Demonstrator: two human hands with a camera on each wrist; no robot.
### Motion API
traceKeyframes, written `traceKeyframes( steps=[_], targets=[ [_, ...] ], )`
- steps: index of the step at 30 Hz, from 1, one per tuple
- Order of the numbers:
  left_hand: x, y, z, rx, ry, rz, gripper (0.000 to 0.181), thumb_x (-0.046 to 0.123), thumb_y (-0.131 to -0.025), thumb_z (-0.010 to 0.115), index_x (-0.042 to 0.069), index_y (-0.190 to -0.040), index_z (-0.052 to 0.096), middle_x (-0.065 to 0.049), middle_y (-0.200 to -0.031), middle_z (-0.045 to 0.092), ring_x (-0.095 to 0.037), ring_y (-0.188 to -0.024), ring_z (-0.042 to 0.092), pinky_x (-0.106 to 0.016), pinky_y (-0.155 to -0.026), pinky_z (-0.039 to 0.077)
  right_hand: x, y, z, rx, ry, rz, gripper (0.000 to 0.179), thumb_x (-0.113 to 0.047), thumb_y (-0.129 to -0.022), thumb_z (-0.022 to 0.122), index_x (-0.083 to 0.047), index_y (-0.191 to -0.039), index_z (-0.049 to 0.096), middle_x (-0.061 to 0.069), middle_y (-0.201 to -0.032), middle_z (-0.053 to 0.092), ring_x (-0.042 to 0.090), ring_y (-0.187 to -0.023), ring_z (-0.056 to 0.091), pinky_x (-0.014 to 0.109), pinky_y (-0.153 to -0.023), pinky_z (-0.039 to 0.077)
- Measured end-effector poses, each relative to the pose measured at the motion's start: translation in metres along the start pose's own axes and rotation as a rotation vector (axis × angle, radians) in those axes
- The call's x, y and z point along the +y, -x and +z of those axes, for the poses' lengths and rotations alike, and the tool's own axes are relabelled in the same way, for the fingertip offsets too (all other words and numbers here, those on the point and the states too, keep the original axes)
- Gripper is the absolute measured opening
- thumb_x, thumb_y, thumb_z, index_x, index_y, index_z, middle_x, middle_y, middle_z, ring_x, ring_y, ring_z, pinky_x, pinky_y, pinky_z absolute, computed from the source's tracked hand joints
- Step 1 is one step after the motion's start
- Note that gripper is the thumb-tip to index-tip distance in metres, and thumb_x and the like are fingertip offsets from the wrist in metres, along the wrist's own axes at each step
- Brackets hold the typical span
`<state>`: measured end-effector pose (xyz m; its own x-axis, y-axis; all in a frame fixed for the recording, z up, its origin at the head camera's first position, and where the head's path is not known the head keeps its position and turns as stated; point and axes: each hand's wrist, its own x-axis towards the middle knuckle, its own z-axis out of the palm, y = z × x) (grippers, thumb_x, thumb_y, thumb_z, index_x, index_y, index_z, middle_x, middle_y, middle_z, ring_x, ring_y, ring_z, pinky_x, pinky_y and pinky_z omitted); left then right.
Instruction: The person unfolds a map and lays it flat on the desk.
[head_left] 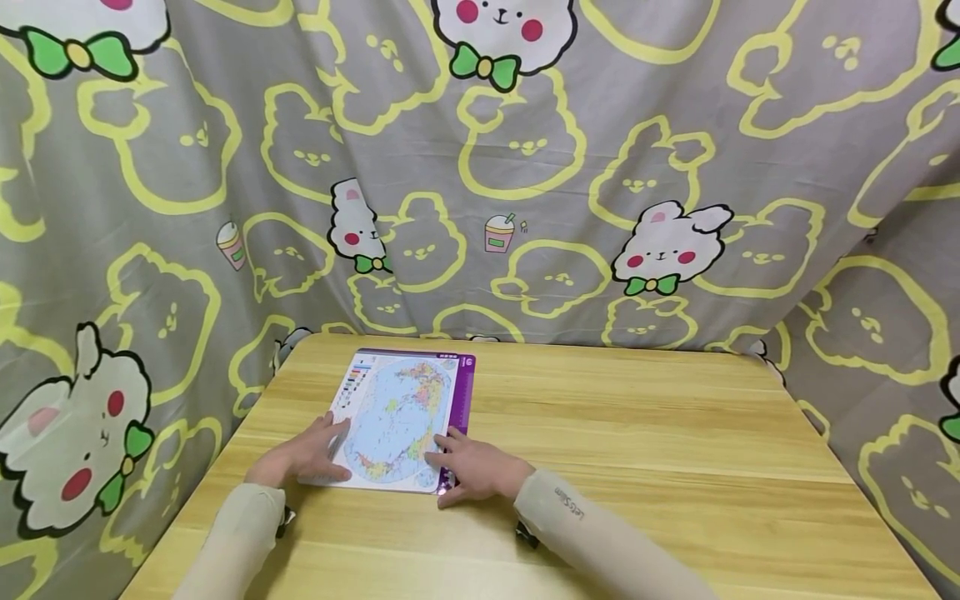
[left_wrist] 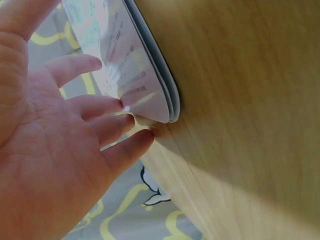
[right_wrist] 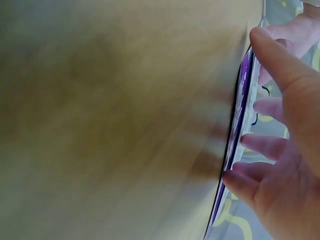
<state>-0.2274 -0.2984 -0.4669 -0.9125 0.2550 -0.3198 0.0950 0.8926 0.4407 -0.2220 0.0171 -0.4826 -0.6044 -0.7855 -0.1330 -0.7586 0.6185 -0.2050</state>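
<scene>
A world map board (head_left: pixel 393 421) lies flat on the wooden table, its light blue map framed in white. Along its right side runs a purple strip (head_left: pixel 462 392). My left hand (head_left: pixel 306 452) rests at the board's left edge, fingers spread toward the map. Across from it, my right hand (head_left: pixel 480 467) reaches over the purple strip with its fingertips on the map's right margin and the thumb near the lower right corner. Two thin layers show at the board's rounded corner (left_wrist: pixel 162 112) in the left wrist view. From the right wrist, the purple layer (right_wrist: pixel 243 80) shows under the white one.
The wooden table (head_left: pixel 637 442) extends to the right of the board. A grey curtain (head_left: pixel 555 150) with yellow outlines and cartoon animals hangs behind the table and on both sides, close to its edges.
</scene>
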Motion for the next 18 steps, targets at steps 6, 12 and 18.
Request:
traceKeyframes(
  steps=[6, 12, 18],
  targets=[
    [-0.001, 0.002, 0.000, -0.005, -0.017, 0.034, 0.099, 0.034, -0.069, 0.083, -0.006, -0.143, 0.032, -0.038, -0.147, 0.008, -0.055, -0.134, 0.006, -0.064, -0.106, 0.011, 0.000, -0.006, 0.001, 0.008, 0.047, -0.015, 0.070, -0.054, -0.086, 0.059, -0.019, -0.144, 0.042, 0.013, -0.151, 0.029, 0.037, -0.138, 0.022, 0.039, -0.110, 0.027],
    [0.000, 0.002, 0.004, -0.028, -0.024, 0.028, 0.103, 0.034, -0.066, 0.085, -0.006, -0.144, 0.031, -0.037, -0.148, 0.006, -0.054, -0.135, 0.005, -0.064, -0.106, 0.010, 0.000, -0.010, 0.002, 0.023, 0.083, -0.037, 0.064, -0.053, -0.089, 0.056, -0.017, -0.141, 0.046, 0.014, -0.149, 0.033, 0.037, -0.137, 0.027, 0.038, -0.110, 0.028],
    [0.000, 0.000, 0.004, -0.041, -0.050, 0.021, 0.105, 0.034, -0.064, 0.086, -0.006, -0.144, 0.031, -0.037, -0.148, 0.007, -0.053, -0.135, 0.005, -0.065, -0.106, 0.011, -0.001, -0.012, 0.002, 0.005, 0.112, -0.028, 0.062, -0.052, -0.090, 0.055, -0.018, -0.142, 0.046, 0.013, -0.149, 0.033, 0.035, -0.137, 0.027, 0.037, -0.110, 0.028]
  ],
)
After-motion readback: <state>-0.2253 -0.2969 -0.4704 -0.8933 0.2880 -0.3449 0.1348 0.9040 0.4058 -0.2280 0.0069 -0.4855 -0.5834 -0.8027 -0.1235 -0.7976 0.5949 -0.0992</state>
